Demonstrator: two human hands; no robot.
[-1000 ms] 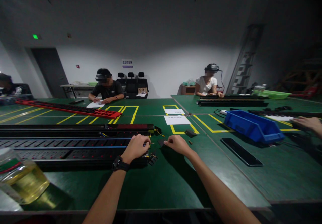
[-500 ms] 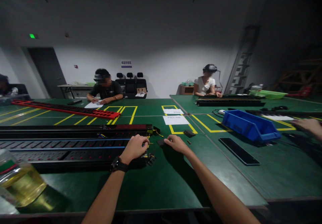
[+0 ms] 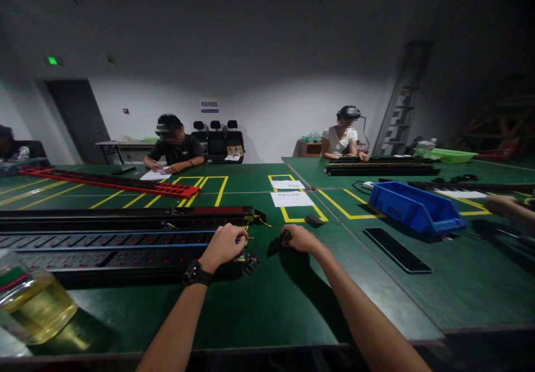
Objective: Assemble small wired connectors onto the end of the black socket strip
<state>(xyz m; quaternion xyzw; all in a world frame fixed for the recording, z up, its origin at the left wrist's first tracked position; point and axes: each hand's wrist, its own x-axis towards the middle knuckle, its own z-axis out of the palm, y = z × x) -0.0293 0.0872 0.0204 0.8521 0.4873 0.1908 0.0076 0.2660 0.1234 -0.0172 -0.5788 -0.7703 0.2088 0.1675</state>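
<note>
My left hand, with a dark watch on its wrist, lies on the right end of a long black housing. Its fingers are curled, and what they grip at that end is hidden. The housing has blue edge lines and rows of dark segments with small red spots. A thin yellowish piece sticks out beside the fingertips. My right hand pinches a small dark piece just over the green table, to the right of the housing end. Another dark block lies behind that hand.
A blue bin and a black phone lie to the right. At the lower left stands a bottle of yellow liquid. White papers and a red frame lie farther back. A co-worker's hand enters at right.
My right hand has shifted slightly right, and the dark piece has come up off the table into its fingers. My left hand stays in place on the housing end.
</note>
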